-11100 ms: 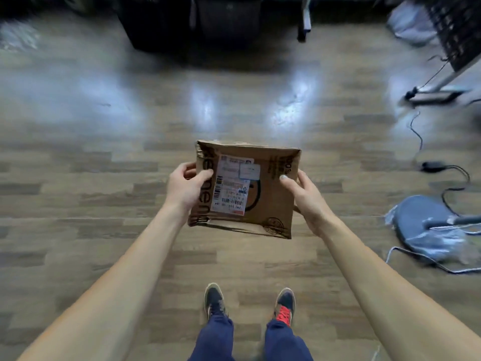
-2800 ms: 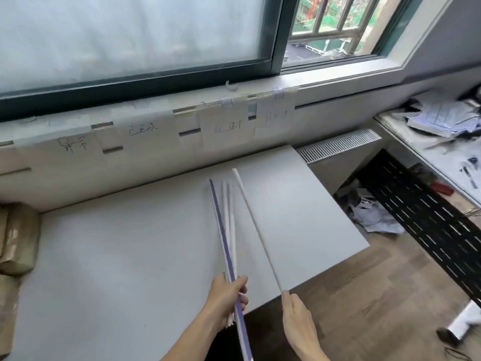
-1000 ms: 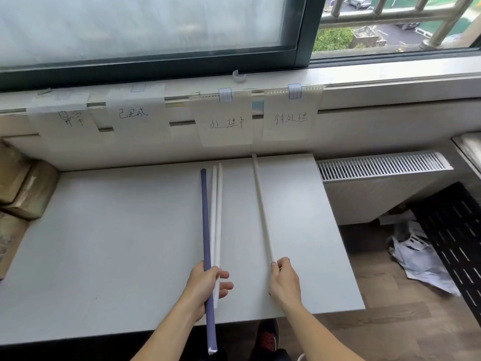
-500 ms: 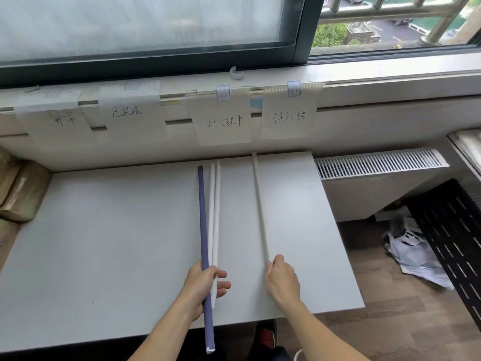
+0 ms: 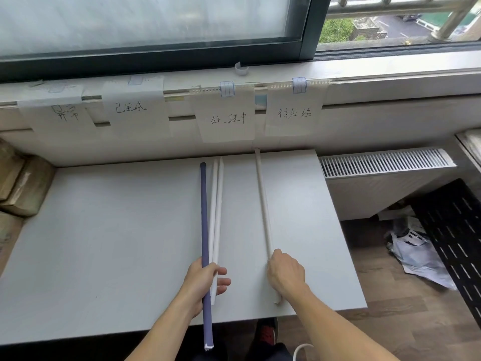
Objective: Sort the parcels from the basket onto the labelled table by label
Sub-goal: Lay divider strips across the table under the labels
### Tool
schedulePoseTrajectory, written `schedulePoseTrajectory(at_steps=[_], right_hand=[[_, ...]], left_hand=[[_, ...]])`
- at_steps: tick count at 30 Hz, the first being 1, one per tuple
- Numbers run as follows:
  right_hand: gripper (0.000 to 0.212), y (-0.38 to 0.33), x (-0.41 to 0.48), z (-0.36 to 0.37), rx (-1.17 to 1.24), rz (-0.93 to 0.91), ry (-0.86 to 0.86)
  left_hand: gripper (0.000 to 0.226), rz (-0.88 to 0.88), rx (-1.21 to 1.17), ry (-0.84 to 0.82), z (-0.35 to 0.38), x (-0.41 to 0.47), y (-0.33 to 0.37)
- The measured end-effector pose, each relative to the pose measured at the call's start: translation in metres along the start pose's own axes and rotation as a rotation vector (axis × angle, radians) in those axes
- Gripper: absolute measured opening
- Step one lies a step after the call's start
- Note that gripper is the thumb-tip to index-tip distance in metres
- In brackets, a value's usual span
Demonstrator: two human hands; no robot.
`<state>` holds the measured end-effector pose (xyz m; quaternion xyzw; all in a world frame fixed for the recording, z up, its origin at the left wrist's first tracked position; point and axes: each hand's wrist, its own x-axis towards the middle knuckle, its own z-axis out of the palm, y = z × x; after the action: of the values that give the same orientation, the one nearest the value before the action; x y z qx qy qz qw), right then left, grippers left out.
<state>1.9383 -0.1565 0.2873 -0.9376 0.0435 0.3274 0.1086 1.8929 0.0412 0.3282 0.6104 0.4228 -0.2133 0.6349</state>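
Blue rod point(image 5: 203, 204) and two white rods point(image 5: 217, 204), likely light, stiff and apt to roll, lie gripped near their ends in the left hand point(image 5: 201, 282), while just rightward the right hand point(image 5: 286, 273) curls its fingers over a lone white rod point(image 5: 263, 204) on the table point(image 5: 104, 230).

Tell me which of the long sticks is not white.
The leftmost stick, in the left hand: it alone is dark blue. The right hand grips a white stick.

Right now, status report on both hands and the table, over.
Left hand grips blue rod and white rods. Right hand holds lone white rod on table. Parcels at table's left edge, apart from rods.
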Motion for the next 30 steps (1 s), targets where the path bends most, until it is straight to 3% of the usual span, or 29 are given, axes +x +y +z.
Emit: schedulePoseTrajectory(at_steps=[6, 10, 15, 20, 22, 26, 28, 30], right_hand=[[0.013, -0.007, 0.008, -0.012, -0.071, 0.016, -0.090], [0.011, -0.003, 0.015, -0.017, 0.010, 0.004, -0.091], [0.024, 0.006, 0.012, -0.014, 0.122, -0.009, -0.008], [0.020, 0.004, -0.004, -0.016, 0.177, -0.129, 0.272], [0.024, -0.010, -0.015, -0.013, 0.293, -0.237, 0.210], [0.031, -0.053, -0.040, 0.000, 0.676, -0.341, -0.167], [0.038, -0.072, -0.050, 0.008, 0.746, -0.384, -0.317], [0.040, -0.088, -0.058, 0.020, 0.793, -0.385, -0.357]], left_hand=[[0.016, 0.009, 0.009, 0.010, 0.002, 0.000, -0.001], [0.015, 0.013, 0.002, 0.012, 0.001, 0.000, 0.000], [0.015, 0.002, -0.035, -0.034, -0.002, -0.003, 0.006], [0.016, -0.017, -0.162, -0.081, -0.002, -0.005, 0.012], [0.018, -0.034, -0.232, -0.101, -0.003, -0.007, 0.013], [0.017, -0.052, -0.292, -0.113, -0.011, -0.013, 0.012], [0.018, -0.063, -0.305, -0.104, -0.020, -0.015, 0.008], [0.021, -0.072, -0.317, -0.098, -0.033, -0.014, 0.003]])
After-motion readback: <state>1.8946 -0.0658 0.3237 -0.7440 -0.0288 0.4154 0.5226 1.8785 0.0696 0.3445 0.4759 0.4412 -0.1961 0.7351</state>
